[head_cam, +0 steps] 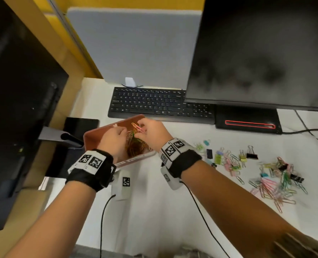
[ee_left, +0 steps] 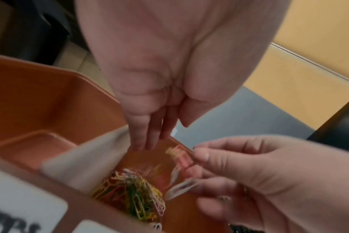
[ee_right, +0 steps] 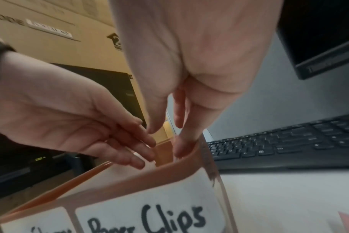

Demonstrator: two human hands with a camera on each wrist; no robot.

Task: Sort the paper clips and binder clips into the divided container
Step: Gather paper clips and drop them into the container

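Note:
The orange divided container stands left of centre on the white desk. Its right compartment, labelled "Paper Clips", holds a heap of coloured paper clips. A pale divider splits the container; the left compartment looks bare. My right hand hovers over the right compartment and pinches a few pink and orange paper clips, blurred in the left wrist view. My left hand is beside it over the container, fingers straight, holding nothing. Loose paper clips and binder clips lie at the right.
A black keyboard lies just behind the container. A large monitor with its base stands at the back right, another dark monitor at the left. Wrist cables trail over the near desk beside a small tagged white block.

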